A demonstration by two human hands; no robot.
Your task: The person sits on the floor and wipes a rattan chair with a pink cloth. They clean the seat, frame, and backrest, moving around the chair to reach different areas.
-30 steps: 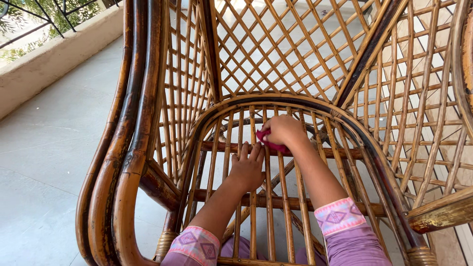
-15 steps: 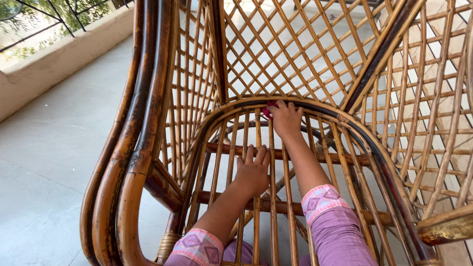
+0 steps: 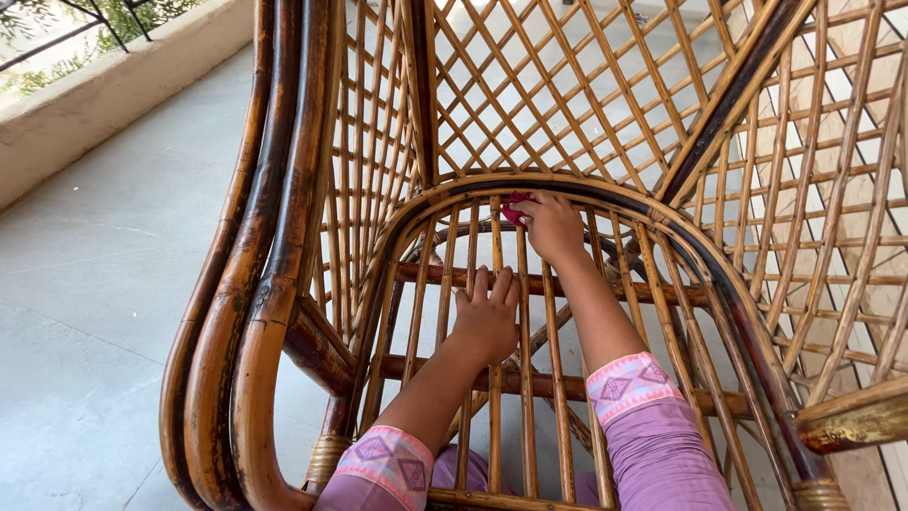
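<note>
A brown cane chair (image 3: pixel 284 246) with a slatted seat and lattice back fills the view. My right hand (image 3: pixel 551 227) presses a small red cloth (image 3: pixel 515 207) against the curved back rim of the seat (image 3: pixel 454 194); only a bit of the cloth shows past the fingers. My left hand (image 3: pixel 488 317) lies flat on the seat slats, fingers together, nearer to me, holding nothing. Both arms wear purple sleeves with pink patterned cuffs.
The chair's thick left armrest (image 3: pixel 236 312) curves down at the left, and the right armrest end (image 3: pixel 851 421) shows at the lower right. Grey floor tiles (image 3: pixel 104 274) lie at the left. A low wall (image 3: pixel 95 104) with a railing runs along the far left.
My right hand has moved the red cloth from the middle of the seat slats up to the back rim. My left hand stays on the slats.
</note>
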